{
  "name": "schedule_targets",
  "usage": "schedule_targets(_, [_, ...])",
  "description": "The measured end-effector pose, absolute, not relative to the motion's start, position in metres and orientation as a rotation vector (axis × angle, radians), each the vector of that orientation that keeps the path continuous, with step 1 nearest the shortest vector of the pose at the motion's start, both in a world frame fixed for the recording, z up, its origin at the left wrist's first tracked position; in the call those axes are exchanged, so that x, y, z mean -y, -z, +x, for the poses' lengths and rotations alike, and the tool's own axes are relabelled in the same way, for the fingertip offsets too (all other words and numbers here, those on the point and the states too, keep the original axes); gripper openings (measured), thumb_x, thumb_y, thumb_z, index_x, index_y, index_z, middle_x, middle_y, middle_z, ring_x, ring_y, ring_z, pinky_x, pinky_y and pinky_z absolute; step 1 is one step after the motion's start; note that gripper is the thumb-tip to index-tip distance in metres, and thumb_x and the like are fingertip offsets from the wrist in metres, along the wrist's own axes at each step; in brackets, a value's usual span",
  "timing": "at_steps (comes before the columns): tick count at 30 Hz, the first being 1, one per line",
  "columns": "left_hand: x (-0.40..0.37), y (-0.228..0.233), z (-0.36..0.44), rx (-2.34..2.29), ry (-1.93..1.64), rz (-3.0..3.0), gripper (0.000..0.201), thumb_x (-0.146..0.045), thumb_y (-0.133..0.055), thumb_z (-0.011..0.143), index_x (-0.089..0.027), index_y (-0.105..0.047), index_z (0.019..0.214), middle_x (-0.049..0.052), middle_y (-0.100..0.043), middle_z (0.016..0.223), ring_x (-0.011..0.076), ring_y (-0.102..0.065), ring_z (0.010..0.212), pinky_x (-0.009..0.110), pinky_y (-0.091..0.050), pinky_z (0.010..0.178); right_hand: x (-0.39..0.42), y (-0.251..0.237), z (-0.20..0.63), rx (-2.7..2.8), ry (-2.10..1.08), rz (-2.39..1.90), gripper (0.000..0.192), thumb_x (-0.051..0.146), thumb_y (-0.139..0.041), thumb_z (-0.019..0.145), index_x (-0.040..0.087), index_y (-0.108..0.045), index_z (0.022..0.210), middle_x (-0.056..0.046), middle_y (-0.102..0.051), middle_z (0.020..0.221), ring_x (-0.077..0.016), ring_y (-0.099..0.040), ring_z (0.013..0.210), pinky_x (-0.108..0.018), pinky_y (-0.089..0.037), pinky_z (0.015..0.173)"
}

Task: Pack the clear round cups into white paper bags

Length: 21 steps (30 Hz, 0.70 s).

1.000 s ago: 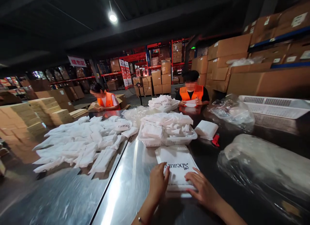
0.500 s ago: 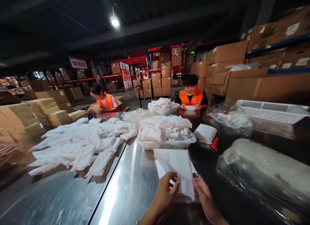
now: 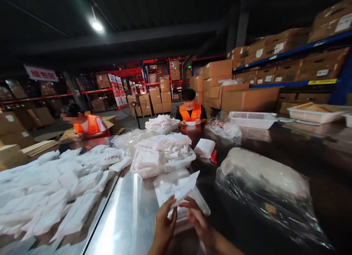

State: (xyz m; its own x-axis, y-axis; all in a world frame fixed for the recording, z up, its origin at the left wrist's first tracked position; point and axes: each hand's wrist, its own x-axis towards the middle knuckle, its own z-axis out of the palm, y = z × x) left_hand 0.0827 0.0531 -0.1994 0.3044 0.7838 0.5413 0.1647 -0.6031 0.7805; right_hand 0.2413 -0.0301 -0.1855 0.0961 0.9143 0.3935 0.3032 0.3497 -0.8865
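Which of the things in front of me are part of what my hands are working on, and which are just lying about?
In hand:
left hand
right hand
white bag, held up by both
stack of white bags beneath

Lying about:
white basket of folded bags
loose bag pile
clear plastic bundle
red tool

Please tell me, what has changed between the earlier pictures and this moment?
A second ago both hands pressed flat on the white bag on the stack. Now the left hand and right hand have taken hold of the white bag and lifted it off the stack, folded upward. The view turned to the right. The white basket and the pile of bags stayed.
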Motion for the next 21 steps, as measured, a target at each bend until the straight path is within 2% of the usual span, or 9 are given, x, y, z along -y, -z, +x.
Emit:
schedule_targets(3, [-0.053,0.194,0.08,-0.931,-1.379,1.954,0.025,-0.041,-0.057,0.087,-0.022,-0.073,0.088,0.006,-0.077,0.086,0.0231,-0.074,0.079,0.032,-0.059,0.072,0.028,0.185,0.238,1.468,-0.482,-1.267,0.053,0.064,-0.038,0.095,0.027,-0.072,0.111,-0.011,-0.062,0.128,-0.0275,-0.056,0.124,-0.041,-0.047,0.105])
schedule_targets(7, [-0.056,0.182,0.075,-1.043,-1.388,1.926,0.041,-0.057,-0.054,0.086,-0.021,-0.068,0.072,0.005,-0.072,0.068,0.0207,-0.069,0.063,0.027,-0.053,0.059,0.011,0.182,0.276,1.254,-0.243,-1.476,0.043,0.055,-0.039,0.092,0.025,-0.07,0.099,-0.009,-0.072,0.103,-0.0262,-0.068,0.099,-0.038,-0.057,0.087])
schedule_targets(10, [-0.064,0.177,0.071,-1.164,-1.393,1.848,0.056,-0.074,-0.052,0.079,-0.02,-0.059,0.062,0.002,-0.062,0.054,0.0176,-0.06,0.052,0.026,-0.045,0.052,-0.002,0.176,0.351,1.081,-0.082,-1.653,0.04,0.047,-0.037,0.087,0.022,-0.067,0.092,-0.013,-0.07,0.104,-0.0299,-0.065,0.103,-0.046,-0.052,0.095])
schedule_targets(11, [-0.066,0.177,0.071,-1.194,-1.378,1.814,0.059,-0.077,-0.052,0.076,-0.021,-0.057,0.06,0.0,-0.059,0.052,0.0163,-0.056,0.05,0.025,-0.043,0.051,-0.004,0.174,0.38,1.032,-0.035,-1.726,0.033,0.043,-0.042,0.081,0.02,-0.066,0.088,-0.013,-0.07,0.102,-0.0317,-0.064,0.105,-0.048,-0.048,0.099])
schedule_targets(13, [-0.07,0.179,0.071,-1.218,-1.345,1.745,0.062,-0.082,-0.051,0.073,-0.021,-0.054,0.061,-0.002,-0.054,0.051,0.0146,-0.052,0.048,0.024,-0.041,0.05,-0.002,0.169,0.434,0.879,0.078,-1.895,0.032,0.035,-0.05,0.072,0.016,-0.064,0.093,-0.019,-0.065,0.11,-0.0403,-0.054,0.119,-0.058,-0.038,0.105])
schedule_targets(15, [-0.071,0.181,0.073,-1.201,-1.328,1.688,0.063,-0.084,-0.051,0.071,-0.021,-0.053,0.064,-0.003,-0.053,0.052,0.015,-0.052,0.05,0.024,-0.041,0.051,0.005,0.167,0.477,0.714,0.208,-2.049,0.046,0.028,-0.049,0.072,0.005,-0.061,0.11,-0.032,-0.049,0.131,-0.0507,-0.032,0.134,-0.069,-0.027,0.104])
schedule_targets(16, [-0.07,0.182,0.075,-1.195,-1.335,1.669,0.063,-0.085,-0.051,0.07,-0.022,-0.053,0.066,-0.003,-0.054,0.053,0.0157,-0.052,0.05,0.025,-0.041,0.051,0.008,0.166,0.493,0.656,0.258,-2.109,0.052,0.026,-0.046,0.073,0.001,-0.057,0.117,-0.036,-0.041,0.137,-0.0526,-0.026,0.135,-0.07,-0.026,0.102])
schedule_targets(18, [-0.067,0.184,0.078,-1.198,-1.391,1.656,0.062,-0.084,-0.05,0.072,-0.022,-0.055,0.07,-0.001,-0.057,0.057,0.0169,-0.055,0.052,0.027,-0.043,0.053,0.012,0.163,0.519,0.617,0.308,-2.199,0.055,0.025,-0.044,0.076,0.001,-0.054,0.125,-0.036,-0.04,0.137,-0.0518,-0.034,0.131,-0.067,-0.032,0.096])
schedule_targets(21, [-0.064,0.189,0.082,-1.217,-1.508,1.677,0.059,-0.081,-0.047,0.078,-0.023,-0.057,0.075,0.0,-0.062,0.063,0.0174,-0.059,0.054,0.027,-0.046,0.056,0.005,0.158,0.545,0.597,0.327,-2.296,0.046,0.028,-0.047,0.077,0.011,-0.063,0.117,-0.032,-0.051,0.125,-0.0485,-0.05,0.114,-0.061,-0.04,0.082])
